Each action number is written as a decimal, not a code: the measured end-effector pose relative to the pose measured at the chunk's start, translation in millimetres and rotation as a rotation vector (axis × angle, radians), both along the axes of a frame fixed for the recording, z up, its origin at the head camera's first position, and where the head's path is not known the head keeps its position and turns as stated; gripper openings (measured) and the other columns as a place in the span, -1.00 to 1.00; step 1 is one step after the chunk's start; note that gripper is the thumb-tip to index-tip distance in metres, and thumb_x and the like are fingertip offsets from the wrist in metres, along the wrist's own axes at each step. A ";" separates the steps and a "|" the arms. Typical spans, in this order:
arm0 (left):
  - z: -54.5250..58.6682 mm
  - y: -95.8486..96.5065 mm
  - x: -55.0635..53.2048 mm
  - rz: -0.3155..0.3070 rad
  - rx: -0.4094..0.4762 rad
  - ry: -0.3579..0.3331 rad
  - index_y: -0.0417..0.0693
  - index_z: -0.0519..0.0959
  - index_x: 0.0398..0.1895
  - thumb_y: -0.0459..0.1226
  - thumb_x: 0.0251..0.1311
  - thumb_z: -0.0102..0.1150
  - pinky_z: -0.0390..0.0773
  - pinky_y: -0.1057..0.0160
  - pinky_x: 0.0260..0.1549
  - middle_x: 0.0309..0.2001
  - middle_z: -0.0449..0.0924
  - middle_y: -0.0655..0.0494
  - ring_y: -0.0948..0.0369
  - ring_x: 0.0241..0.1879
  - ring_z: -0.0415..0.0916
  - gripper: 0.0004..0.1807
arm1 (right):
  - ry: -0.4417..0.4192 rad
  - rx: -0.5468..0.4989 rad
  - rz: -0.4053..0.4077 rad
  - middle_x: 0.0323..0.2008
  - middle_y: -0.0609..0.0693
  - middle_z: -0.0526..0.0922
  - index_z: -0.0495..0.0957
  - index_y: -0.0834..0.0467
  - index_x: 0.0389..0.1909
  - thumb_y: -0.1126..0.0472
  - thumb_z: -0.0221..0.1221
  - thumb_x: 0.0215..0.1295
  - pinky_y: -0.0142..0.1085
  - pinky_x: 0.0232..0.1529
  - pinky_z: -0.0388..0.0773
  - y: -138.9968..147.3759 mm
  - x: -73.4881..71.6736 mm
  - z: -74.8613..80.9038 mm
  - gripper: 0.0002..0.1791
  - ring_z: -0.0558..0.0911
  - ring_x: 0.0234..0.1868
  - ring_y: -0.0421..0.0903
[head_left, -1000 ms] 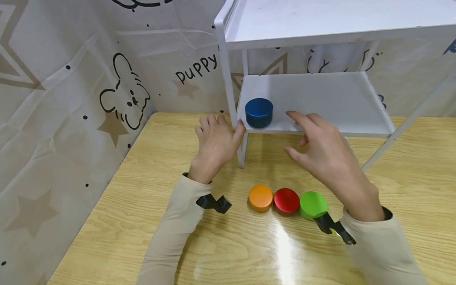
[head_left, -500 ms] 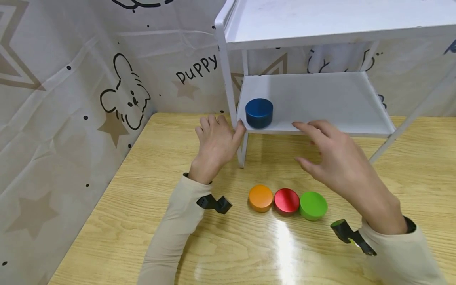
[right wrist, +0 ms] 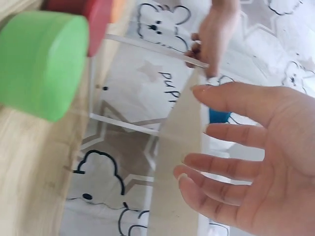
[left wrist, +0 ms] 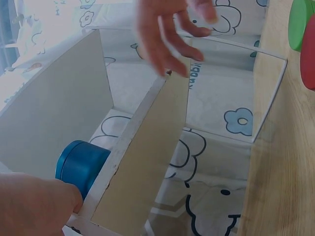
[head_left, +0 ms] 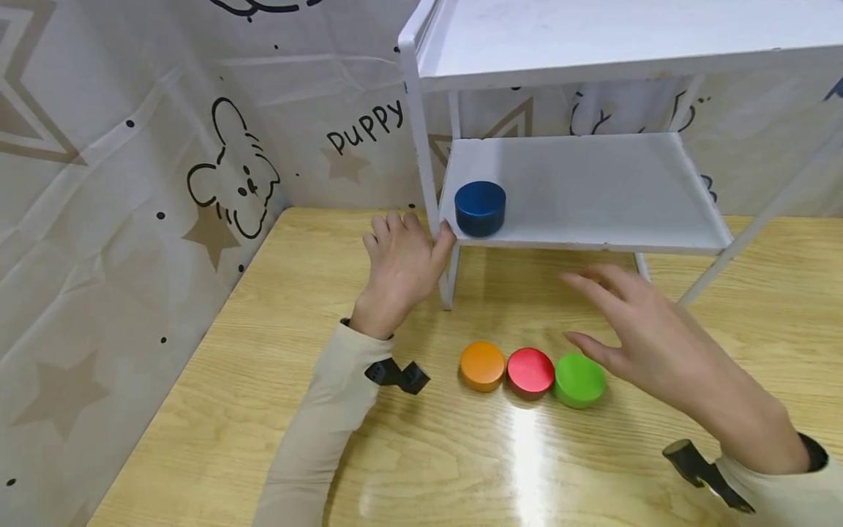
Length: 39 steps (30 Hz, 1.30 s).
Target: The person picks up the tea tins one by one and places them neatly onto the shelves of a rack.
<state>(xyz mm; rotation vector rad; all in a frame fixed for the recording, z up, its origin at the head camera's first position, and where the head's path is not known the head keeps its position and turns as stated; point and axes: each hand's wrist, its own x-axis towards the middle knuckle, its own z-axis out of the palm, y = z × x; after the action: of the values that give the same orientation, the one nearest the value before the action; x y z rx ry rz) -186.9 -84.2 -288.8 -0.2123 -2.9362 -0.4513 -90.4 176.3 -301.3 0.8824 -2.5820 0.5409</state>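
My left hand point(head_left: 403, 267) holds the white shelf rack point(head_left: 593, 245) at its front left post, its thumb at the lower board's corner. Close to that thumb, a blue cylinder point(head_left: 480, 209) stands upright on the lower board. My right hand point(head_left: 648, 337) hovers in front of the rack, fingers spread and nothing in them. Beneath it on the table lies a green disc-like cylinder point(head_left: 579, 380), in a row with a red one point(head_left: 530, 373) and an orange one point(head_left: 482, 366). In the right wrist view, the right hand's palm point(right wrist: 290, 167) and loosely bent fingers show.
The rack's upper board point(head_left: 626, 36) overhangs the lower one. A wooden table point(head_left: 263, 351) carries the rack and the cylinders. Printed cloth point(head_left: 132, 256) hangs at the left and behind.
My right hand has drawn back from the lower board, moving down and right toward the green cylinder. The left hand and all the cylinders have stayed where they were.
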 end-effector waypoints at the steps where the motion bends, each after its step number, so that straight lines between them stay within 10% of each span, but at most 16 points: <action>1: 0.2 -0.1 -0.2 0.002 0.000 0.001 -0.24 0.35 -0.42 0.09 0.37 -0.39 0.12 0.05 -0.26 -0.32 0.24 -0.12 -0.07 -0.25 0.13 -0.44 | 0.003 0.009 0.011 0.01 0.21 0.52 0.42 0.24 0.21 0.26 0.49 -0.16 0.06 -0.24 0.56 1.4 -0.1 -2.2 -0.19 0.57 -0.09 0.18; 13: 0.0 0.4 -2.0 0.031 -0.009 -0.001 -0.25 0.33 -0.44 0.14 0.33 -0.40 0.13 0.05 -0.26 -0.35 0.24 -0.12 -0.07 -0.27 0.15 -0.39 | -0.294 0.147 0.001 0.05 0.15 0.54 0.46 0.17 0.21 -0.11 0.37 0.05 0.07 -0.19 0.57 20.5 9.5 -15.3 -0.26 0.60 -0.04 0.17; 21: -0.5 -0.6 -0.5 0.038 -0.010 -0.018 -0.27 0.34 -0.38 0.13 0.34 -0.40 0.18 0.04 -0.25 -0.36 0.24 -0.12 -0.08 -0.29 0.17 -0.39 | -0.461 0.230 0.028 0.05 0.15 0.53 0.48 0.14 0.20 -0.18 0.46 -0.18 0.09 -0.11 0.53 15.7 9.6 -28.9 -0.11 0.58 -0.03 0.18; 39: 1.4 0.5 -0.9 0.029 -0.009 -0.014 -0.33 0.37 -0.27 0.14 0.34 -0.41 0.22 0.02 -0.24 -0.32 0.28 -0.16 -0.10 -0.25 0.21 -0.35 | -0.400 0.316 0.084 -0.14 -0.04 0.60 0.58 0.01 0.02 0.18 0.55 -0.26 -0.15 -0.28 0.52 6.3 2.3 -40.9 -0.33 0.56 -0.25 -0.05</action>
<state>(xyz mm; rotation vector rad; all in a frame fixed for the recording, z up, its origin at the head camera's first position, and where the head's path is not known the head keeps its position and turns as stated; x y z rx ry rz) -187.8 -83.7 -287.4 -0.1676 -2.9518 -0.4375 -88.1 182.6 -342.2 1.0814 -3.0647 0.3647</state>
